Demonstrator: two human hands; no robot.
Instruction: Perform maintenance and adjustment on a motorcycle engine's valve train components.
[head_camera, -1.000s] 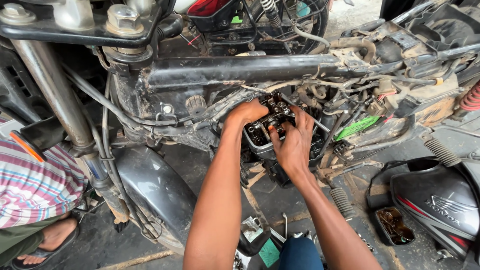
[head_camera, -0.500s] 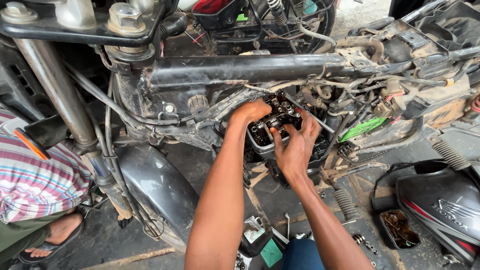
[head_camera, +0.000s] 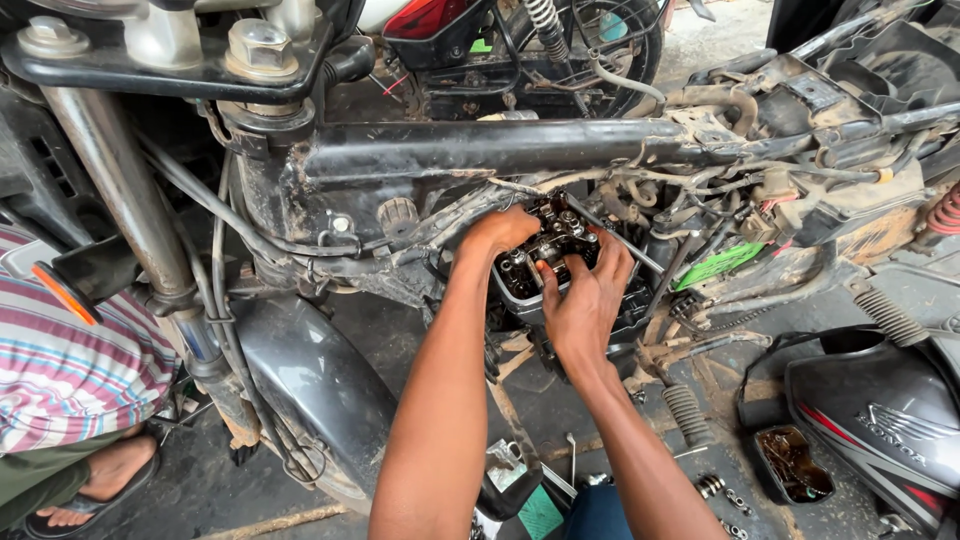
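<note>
A stripped motorcycle fills the head view, its dirty black frame tube (head_camera: 480, 150) running across the top. Under the tube sits the open engine head (head_camera: 545, 255), dark and oily with small metal parts showing inside. My left hand (head_camera: 495, 232) reaches in at the head's upper left edge, its fingers hidden behind the casting. My right hand (head_camera: 585, 300) grips the head from the front and right, fingers spread over its top edge and thumb against its face.
The front fork (head_camera: 130, 220) and black mudguard (head_camera: 310, 390) stand at left. Another person in a striped shirt (head_camera: 70, 370) sits at far left, one sandalled foot on the floor. A loose black body panel (head_camera: 880, 410), a spring (head_camera: 685, 410) and small parts lie at lower right.
Both hands stay on the engine head. My right hand's fingers have shifted slightly up over its top edge, and the camera has moved a little.
</note>
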